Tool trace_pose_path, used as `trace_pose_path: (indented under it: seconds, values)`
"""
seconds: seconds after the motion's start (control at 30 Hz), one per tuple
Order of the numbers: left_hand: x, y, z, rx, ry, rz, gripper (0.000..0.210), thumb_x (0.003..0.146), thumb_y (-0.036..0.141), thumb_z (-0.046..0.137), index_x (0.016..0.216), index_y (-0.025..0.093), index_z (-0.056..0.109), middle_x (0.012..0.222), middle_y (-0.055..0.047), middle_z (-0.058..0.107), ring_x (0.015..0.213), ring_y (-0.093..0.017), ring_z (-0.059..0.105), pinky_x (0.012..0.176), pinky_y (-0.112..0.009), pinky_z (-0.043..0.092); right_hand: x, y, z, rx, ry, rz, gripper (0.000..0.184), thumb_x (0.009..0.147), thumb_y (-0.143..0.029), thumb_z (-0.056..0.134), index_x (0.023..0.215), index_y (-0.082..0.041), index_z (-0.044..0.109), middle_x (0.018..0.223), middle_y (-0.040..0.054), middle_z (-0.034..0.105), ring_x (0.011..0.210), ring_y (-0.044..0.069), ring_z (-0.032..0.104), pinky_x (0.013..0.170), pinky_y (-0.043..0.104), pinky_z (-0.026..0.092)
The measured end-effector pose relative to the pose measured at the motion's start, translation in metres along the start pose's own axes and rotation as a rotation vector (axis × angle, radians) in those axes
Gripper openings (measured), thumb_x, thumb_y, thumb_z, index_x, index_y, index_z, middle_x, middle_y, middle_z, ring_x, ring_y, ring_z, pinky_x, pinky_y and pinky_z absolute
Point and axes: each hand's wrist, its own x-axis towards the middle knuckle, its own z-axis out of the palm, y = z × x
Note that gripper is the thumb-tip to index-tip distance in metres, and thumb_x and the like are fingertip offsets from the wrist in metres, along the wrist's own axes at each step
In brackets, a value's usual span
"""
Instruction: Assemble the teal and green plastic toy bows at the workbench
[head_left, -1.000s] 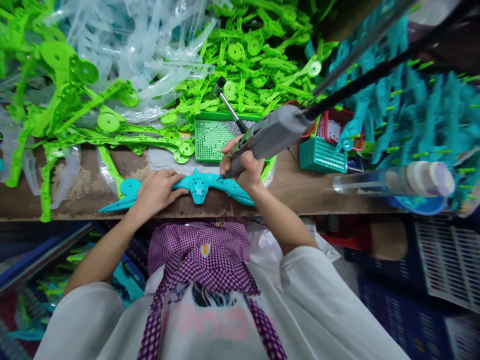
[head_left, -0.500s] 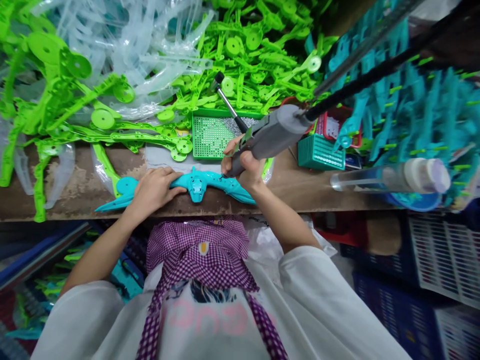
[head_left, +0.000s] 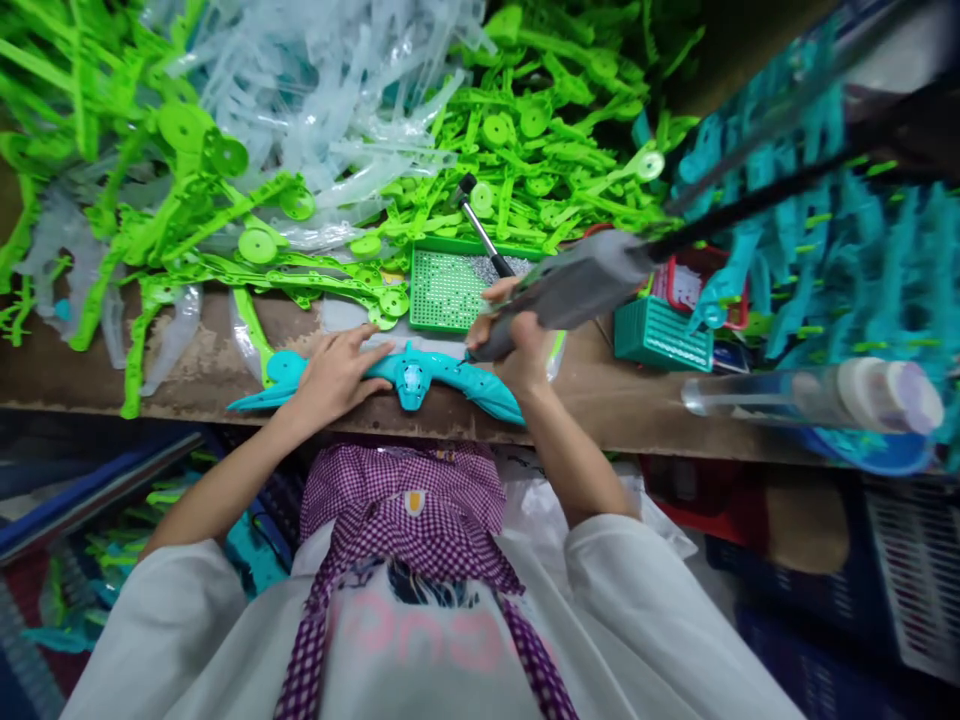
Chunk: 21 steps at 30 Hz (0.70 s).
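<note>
A turquoise plastic toy bow part (head_left: 414, 378) lies across the front of the wooden bench. My left hand (head_left: 339, 375) is closed over its left arm, thumb and fingers pressing it down. My right hand (head_left: 517, 335) is wrapped around a grey electric screwdriver (head_left: 574, 285), held at a slant with its tip low over the right arm of the part. Whether the tip touches the plastic I cannot tell. Just behind the part stands a green perforated tray (head_left: 442, 292) with small metal screws (head_left: 487, 270) and a black-handled, hammer-like tool (head_left: 484, 225) in it.
Lime-green parts (head_left: 540, 130) and clear plastic pieces (head_left: 322, 100) are heaped at the back. Turquoise parts (head_left: 847, 250) are stacked on the right. A small teal basket (head_left: 664, 335) and a clear bottle (head_left: 810, 393) are on the bench's right side. Cables run from the screwdriver to the upper right.
The view has shifted, so the bench things appear farther right. My right hand and the screwdriver have moved slightly right along the turquoise part; my left hand keeps its hold.
</note>
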Motion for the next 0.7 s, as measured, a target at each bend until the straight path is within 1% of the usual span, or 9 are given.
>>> trace_pose_path:
  seconds: [0.07,0.2,0.27,0.33,0.4,0.43,0.57,0.63,0.7]
  values:
    - [-0.020,-0.003,-0.010,-0.065,0.196,-0.100,0.049,0.081,0.044,0.071,0.127,0.028,0.061,0.139,-0.010,0.054,0.126,-0.030,0.051,0.104,-0.046,0.041,0.007,-0.008,-0.001,-0.066,0.096,-0.057,0.057,0.066,-0.080,0.057,0.084,-0.026,0.060,0.053,-0.0055,0.047,0.047,0.013,0.052,0.049,0.029,0.046]
    - [-0.071,-0.035,-0.018,-0.237,0.685,-0.646,0.042,0.092,0.045,0.053,0.126,0.022,0.059,0.123,-0.010,0.061,0.111,-0.023,0.061,0.096,-0.039,0.050,0.022,-0.010,-0.011,-0.197,0.127,-0.123,0.050,0.070,-0.069,0.063,0.093,-0.025,0.063,0.067,-0.0013,0.056,0.059,0.017,0.059,0.060,0.034,0.051]
    - [-0.090,-0.056,-0.014,-0.471,0.645,-0.810,0.048,0.090,0.047,0.053,0.128,0.017,0.056,0.110,-0.011,0.065,0.096,-0.021,0.065,0.084,-0.036,0.054,0.018,-0.007,-0.019,-0.311,0.169,-0.185,0.051,0.073,-0.063,0.063,0.106,-0.024,0.061,0.088,0.0033,0.061,0.078,0.021,0.065,0.072,0.039,0.054]
    - [-0.098,-0.071,-0.010,-0.660,0.573,-0.874,0.055,0.085,0.047,0.059,0.130,0.015,0.053,0.103,-0.010,0.066,0.088,-0.020,0.067,0.079,-0.033,0.055,0.001,-0.003,-0.020,-0.484,0.347,-0.303,0.054,0.081,-0.056,0.057,0.125,-0.026,0.053,0.113,0.0078,0.057,0.105,0.027,0.061,0.087,0.047,0.051]
    - [-0.096,-0.077,-0.011,-0.785,0.527,-0.898,0.062,0.077,0.048,0.067,0.127,0.014,0.054,0.096,-0.007,0.067,0.083,-0.018,0.067,0.077,-0.031,0.054,-0.027,0.003,-0.010,-0.688,0.552,-0.429,0.052,0.090,-0.049,0.044,0.138,-0.029,0.040,0.128,0.0110,0.047,0.121,0.031,0.050,0.097,0.054,0.043]
    - [-0.093,-0.077,-0.013,-0.836,0.507,-0.911,0.063,0.072,0.049,0.071,0.123,0.014,0.056,0.091,-0.005,0.068,0.079,-0.017,0.067,0.075,-0.030,0.054,-0.041,0.008,0.000,-0.779,0.520,-0.478,0.052,0.093,-0.047,0.040,0.141,-0.029,0.037,0.128,0.0125,0.048,0.122,0.033,0.049,0.097,0.056,0.042]
    - [-0.076,-0.071,-0.028,-1.016,0.333,-0.961,0.052,0.059,0.053,0.079,0.090,0.015,0.062,0.074,-0.001,0.067,0.068,-0.016,0.065,0.069,-0.028,0.052,-0.066,0.038,0.056,-1.144,-0.376,-0.444,0.058,0.090,-0.051,0.051,0.142,-0.024,0.045,0.138,0.0157,0.052,0.130,0.035,0.046,0.106,0.055,0.036]
    - [-0.070,-0.067,-0.034,-1.057,0.232,-0.958,0.047,0.057,0.051,0.082,0.079,0.015,0.061,0.071,-0.002,0.067,0.069,-0.016,0.065,0.070,-0.029,0.053,-0.059,0.051,0.075,-1.241,-0.606,-0.377,0.058,0.092,-0.048,0.052,0.143,-0.022,0.046,0.141,0.0158,0.053,0.129,0.033,0.047,0.107,0.053,0.034]
    - [-0.065,-0.064,-0.039,-1.115,0.161,-0.955,0.042,0.057,0.045,0.084,0.077,0.016,0.060,0.073,-0.003,0.069,0.071,-0.017,0.066,0.073,-0.030,0.054,-0.047,0.058,0.081,-1.277,-0.693,-0.333,0.057,0.093,-0.044,0.052,0.145,-0.022,0.045,0.137,0.0149,0.058,0.120,0.031,0.054,0.101,0.048,0.039]
